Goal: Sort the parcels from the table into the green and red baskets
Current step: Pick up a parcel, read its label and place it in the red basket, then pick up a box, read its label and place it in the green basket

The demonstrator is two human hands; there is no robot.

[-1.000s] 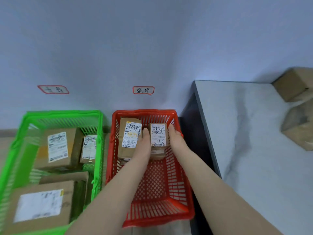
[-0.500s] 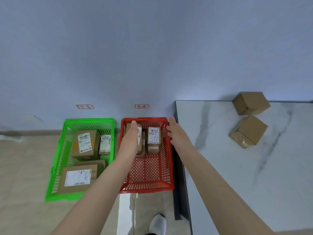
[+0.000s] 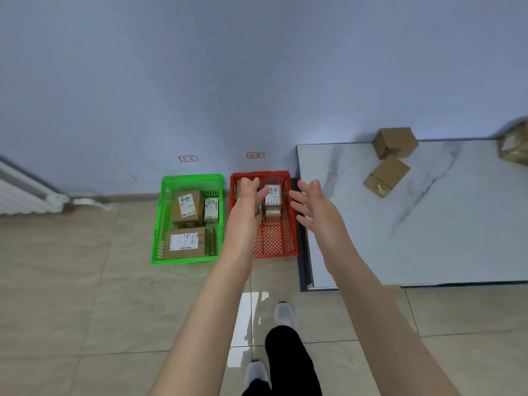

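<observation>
parcel [image 3: 273, 194] in red basket [image 3: 274, 244], between left hand [image 3: 248, 197], right hand [image 3: 313, 205] (fingers spread)

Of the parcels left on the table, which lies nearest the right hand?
The tilted parcel, in front of the wall-side parcel; the edge parcel is farther right.

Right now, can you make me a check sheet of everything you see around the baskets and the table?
Surface: white marble table with three brown parcels on it, one cut off by the frame edge.
Job's things: green basket holds at least three labelled parcels; red basket holds a labelled parcel, with more partly hidden behind the left hand.
Clutter: nothing seen.
Hands: left hand and right hand both open and empty, raised near the red basket.
Cables: nothing seen.
Surroundings: blue wall with two red-framed labels, radiator at left, tiled floor.
</observation>
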